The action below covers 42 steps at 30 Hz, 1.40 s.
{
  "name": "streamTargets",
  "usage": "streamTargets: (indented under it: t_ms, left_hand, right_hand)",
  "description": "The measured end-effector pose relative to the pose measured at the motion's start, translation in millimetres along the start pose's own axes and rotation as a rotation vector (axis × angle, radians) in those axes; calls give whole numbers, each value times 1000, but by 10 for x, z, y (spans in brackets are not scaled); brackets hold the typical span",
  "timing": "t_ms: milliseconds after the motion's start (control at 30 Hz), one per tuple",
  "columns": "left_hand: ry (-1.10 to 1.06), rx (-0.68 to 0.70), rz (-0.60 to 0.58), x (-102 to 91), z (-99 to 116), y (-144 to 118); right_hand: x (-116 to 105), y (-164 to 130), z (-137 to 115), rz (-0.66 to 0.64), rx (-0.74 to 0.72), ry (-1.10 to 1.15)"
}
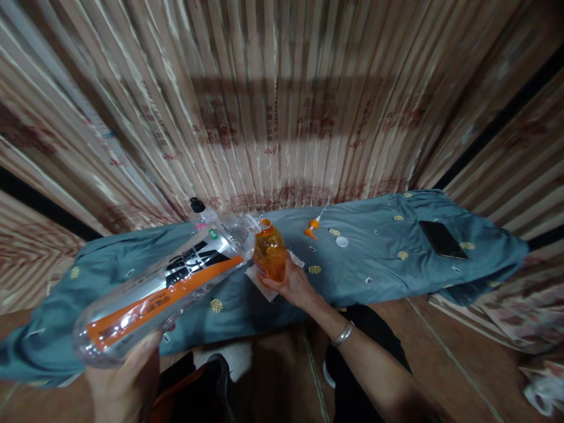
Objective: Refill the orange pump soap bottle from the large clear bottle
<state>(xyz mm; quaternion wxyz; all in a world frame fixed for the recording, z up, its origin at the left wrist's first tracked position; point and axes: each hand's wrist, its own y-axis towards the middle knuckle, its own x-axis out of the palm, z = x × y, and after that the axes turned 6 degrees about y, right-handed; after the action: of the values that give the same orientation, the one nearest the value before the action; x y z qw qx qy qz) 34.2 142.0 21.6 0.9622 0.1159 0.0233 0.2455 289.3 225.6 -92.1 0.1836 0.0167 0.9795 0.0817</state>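
Note:
My left hand [127,370] is closed round the lower part of a large clear plastic bottle [167,291] with a silver and orange label. The bottle is tilted, and its neck meets the open mouth of a translucent orange bottle [269,251]. Whether liquid passes between them I cannot tell. My right hand [293,282] grips the orange bottle, which stands nearly upright over a white paper piece [264,289]. Right of it, an orange pump top [312,229] with a pale tube lies on the cloth, close to a round white cap [341,241].
A blue-green patterned cloth [352,264] covers the long narrow surface. Behind the large bottle stands a clear bottle with a black cap [197,204]. A dark phone [443,239] lies at the right end. Stacked ridged cardboard [273,117] rises directly behind.

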Motion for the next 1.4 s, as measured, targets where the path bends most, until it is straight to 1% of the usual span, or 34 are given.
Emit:
streamTargets:
  t_ms: [33,100,133,200,267,400,533,667,833,967,1000,1067,1133,1267,1333,1400]
  left_hand:
    - [-35,-8,-8,3,-21,15]
    - [-114,37,18,7,-66,55]
    - [-131,31,4,8,-85,75]
    - [-172,30,26,12,-107,104]
    - [-190,14,39,20,-109,115]
    - [-191,18,33,29,-116,111]
    - [-220,-20,28,-25,-206,127]
    - [-228,-22,-41,-76,-283,131]
    - [-235,-40,-7,-65,-305,97]
    - [-219,-88,-28,-76,-338,104]
    - [-220,-100,-32,-70,-334,99]
    - [-239,-91,11,-42,-299,74]
    - [-240,-94,28,-4,-242,38]
    - [-230,-86,29,35,-151,-14]
    - [-236,-98,38,33,-138,-31]
    - [-238,-121,55,31,-135,-49]
  right_hand:
    - [0,-3,3,6,12,-9]
    - [-2,-8,9,7,36,-25]
    - [-4,-9,12,1,41,-27]
    - [-9,-10,19,-10,27,-19]
    - [-16,-10,27,-6,-18,-12]
    - [-35,-13,36,0,-83,-18]
    - [-52,-20,48,-30,-78,-19]
    - [-40,-21,77,-26,-90,-8]
    - [-5,-15,98,-8,-53,-19]
    - [-15,-1,75,1,-44,13]
    - [-22,4,69,-2,-59,23]
    - [-34,13,67,-8,-92,35]
    - [-35,18,79,-7,-113,39]
    - [0,16,126,12,-121,54]
    - [19,15,141,41,-118,47]
    - [26,18,143,44,-113,53]
